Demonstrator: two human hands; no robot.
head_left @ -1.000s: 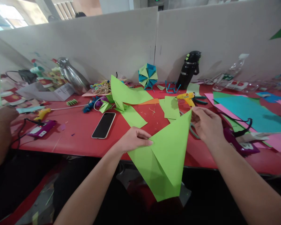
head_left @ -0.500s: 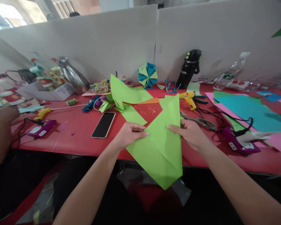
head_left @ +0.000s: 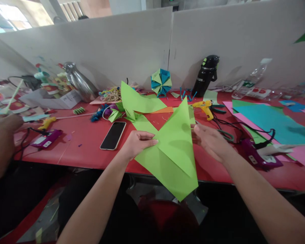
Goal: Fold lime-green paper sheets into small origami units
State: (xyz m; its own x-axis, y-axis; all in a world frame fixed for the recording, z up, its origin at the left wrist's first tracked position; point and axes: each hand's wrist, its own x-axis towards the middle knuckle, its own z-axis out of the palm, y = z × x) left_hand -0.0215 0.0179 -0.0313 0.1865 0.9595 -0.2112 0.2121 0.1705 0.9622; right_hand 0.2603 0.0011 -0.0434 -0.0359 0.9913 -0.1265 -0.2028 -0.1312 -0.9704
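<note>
A large sheet of light green paper (head_left: 174, 145), partly folded over on itself, hangs over the table's front edge. My left hand (head_left: 139, 144) pinches its left side between thumb and fingers. Just off the sheet's right edge is my right hand (head_left: 209, 140), fingers stretched out and slightly apart, with nothing held in it. Behind the sheet lie more cut green paper pieces (head_left: 142, 101) and an orange strip (head_left: 162, 110). Left of my left hand rests a phone (head_left: 113, 136). Scissors (head_left: 226, 135) lie partly hidden behind my right hand.
On the red table (head_left: 83, 156) stand a blue-and-green paper ball (head_left: 161, 83), a black bottle (head_left: 205, 76) and a steel flask (head_left: 80, 81). A yellow glue gun (head_left: 204, 109), purple power strips (head_left: 263, 156) and coloured sheets (head_left: 269, 118) are at right. Another person's hand (head_left: 7, 123) is at far left.
My right hand has let go of the green paper and moved slightly right, its fingers opening. The folded flap has shifted, its top now a point. My left hand keeps its pinch.
</note>
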